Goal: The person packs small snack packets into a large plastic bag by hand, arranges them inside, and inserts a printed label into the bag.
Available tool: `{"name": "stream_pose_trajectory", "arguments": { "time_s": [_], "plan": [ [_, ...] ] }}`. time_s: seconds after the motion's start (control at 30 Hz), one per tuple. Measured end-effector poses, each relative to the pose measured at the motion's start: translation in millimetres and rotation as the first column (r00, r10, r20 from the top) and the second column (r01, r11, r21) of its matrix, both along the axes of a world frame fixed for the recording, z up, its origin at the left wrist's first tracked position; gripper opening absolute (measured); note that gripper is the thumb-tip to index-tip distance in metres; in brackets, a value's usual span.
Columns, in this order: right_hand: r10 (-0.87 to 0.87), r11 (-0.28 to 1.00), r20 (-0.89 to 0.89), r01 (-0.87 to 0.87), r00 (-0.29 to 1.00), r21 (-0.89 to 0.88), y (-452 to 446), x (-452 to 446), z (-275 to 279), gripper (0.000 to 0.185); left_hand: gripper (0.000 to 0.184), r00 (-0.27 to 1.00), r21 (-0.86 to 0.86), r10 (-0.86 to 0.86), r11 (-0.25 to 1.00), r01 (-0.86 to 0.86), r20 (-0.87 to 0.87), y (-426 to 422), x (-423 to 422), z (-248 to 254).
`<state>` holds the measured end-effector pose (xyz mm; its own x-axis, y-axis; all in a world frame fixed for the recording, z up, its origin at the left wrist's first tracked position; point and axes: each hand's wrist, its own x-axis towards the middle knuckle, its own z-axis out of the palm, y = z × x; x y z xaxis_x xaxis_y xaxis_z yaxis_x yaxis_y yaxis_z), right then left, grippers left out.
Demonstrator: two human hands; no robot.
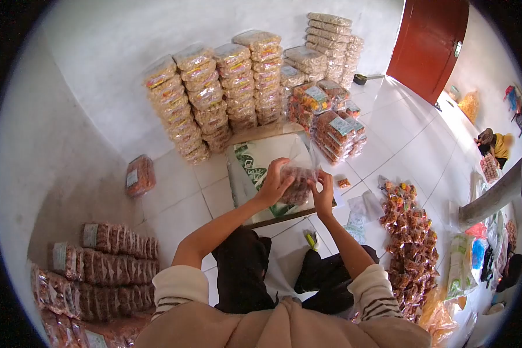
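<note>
A clear plastic bag (296, 188) with reddish-brown snack packets inside lies on a low table (261, 152) with a white top and green pattern. At the bag's left side, my left hand (274, 184) has its fingers curled on the plastic near the opening. My right hand (323, 194) pinches the right edge of the bag between thumb and fingers. The bag's loose, see-through mouth stands up beyond both hands, towards the stacks. A small orange-brown packet (344, 183) lies on the floor, right of the table.
Tall stacks of pale snack bags (202, 87) line the wall. Filled bags with labels (335, 130) stand behind the table. Packed bundles (119, 269) lie at left, loose packets (409, 243) at right. A yellow-green tool (312, 240) lies by my legs. Another person (497, 145) sits far right.
</note>
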<state>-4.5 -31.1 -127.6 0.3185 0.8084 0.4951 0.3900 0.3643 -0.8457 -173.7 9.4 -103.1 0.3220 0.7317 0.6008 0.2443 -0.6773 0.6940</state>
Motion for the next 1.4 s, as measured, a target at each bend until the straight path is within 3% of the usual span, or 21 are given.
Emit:
{"name": "stream_pose_trajectory", "arguments": {
  "time_s": [0.03, 0.23, 0.37, 0.67, 0.73, 0.8, 0.87, 0.93, 1.13, 1.23, 1.3, 1.33, 1.4],
  "plan": [
    [-0.001, 1.0, -0.001, 0.001, 1.0, -0.004, 0, -1, -1, 0.031, 0.045, 0.996, 0.082, 0.005, 0.997, 0.002, -0.09, -3, 2, 2],
    [0.023, 0.999, -0.024, -0.022, 0.999, 0.042, 5, 0, 2, 0.037, 0.047, 0.989, 0.108, 0.044, 0.994, -0.029, -0.14, -7, 8, 4],
    [0.052, 0.995, 0.051, -0.056, 0.997, 0.087, 10, 6, 6, 0.039, 0.041, 0.988, 0.086, 0.108, 0.991, -0.099, -0.112, -4, 4, 6],
    [0.109, 0.989, 0.046, -0.112, 0.993, 0.095, 15, 7, 19, 0.034, 0.027, 1.0, -0.049, -0.016, 0.999, 0.015, -0.008, 7, 17, -1],
    [0.132, 0.987, 0.031, -0.135, 0.991, 0.093, 16, 6, 25, 0.033, 0.02, 0.997, 0.144, 0.073, 0.987, -0.068, -0.027, 6, 20, 4],
    [0.096, 0.985, 0.159, -0.117, 0.983, 0.127, 18, 6, 31, 0.034, 0.017, 0.996, 0.15, 0.081, 0.985, -0.084, 0.027, 9, 24, 7],
    [0.08, 0.986, 0.162, -0.102, 0.984, 0.135, 19, 5, 35, 0.033, 0.015, 0.993, 0.155, 0.087, 0.983, -0.099, 0.081, 14, 26, 9],
    [0.06, 0.986, 0.164, -0.084, 0.985, 0.143, 23, 6, 36, 0.032, 0.015, 0.961, -0.012, -0.103, 0.994, 0.11, 0.256, 21, 27, 8],
    [0.125, 0.963, 0.202, -0.168, 0.971, 0.211, 39, 8, 43, 0.024, 0.01, 0.988, 0.097, -0.123, 0.989, 0.113, 0.098, 31, 23, 18],
    [0.193, 0.946, 0.08, -0.207, 0.978, 0.248, 54, 7, 40, 0.021, 0.011, 0.977, -0.036, -0.124, 0.991, 0.132, 0.172, 30, 28, 25],
    [0.257, 0.954, -0.084, -0.239, 0.963, 0.184, 57, 6, 43, 0.015, 0.012, 0.971, 0.023, -0.113, 0.994, 0.111, 0.209, 32, 33, 29],
    [0.258, 0.954, -0.085, -0.239, 0.962, 0.182, 56, 5, 47, 0.015, 0.012, 0.963, 0.08, -0.105, 0.993, 0.088, 0.247, 34, 34, 30],
    [0.353, 0.931, -0.189, -0.324, 0.916, 0.169, 54, 4, 55, 0.01, 0.012, 0.958, 0.02, -0.102, 0.995, 0.1, 0.267, 34, 33, 32]
  ]
}}
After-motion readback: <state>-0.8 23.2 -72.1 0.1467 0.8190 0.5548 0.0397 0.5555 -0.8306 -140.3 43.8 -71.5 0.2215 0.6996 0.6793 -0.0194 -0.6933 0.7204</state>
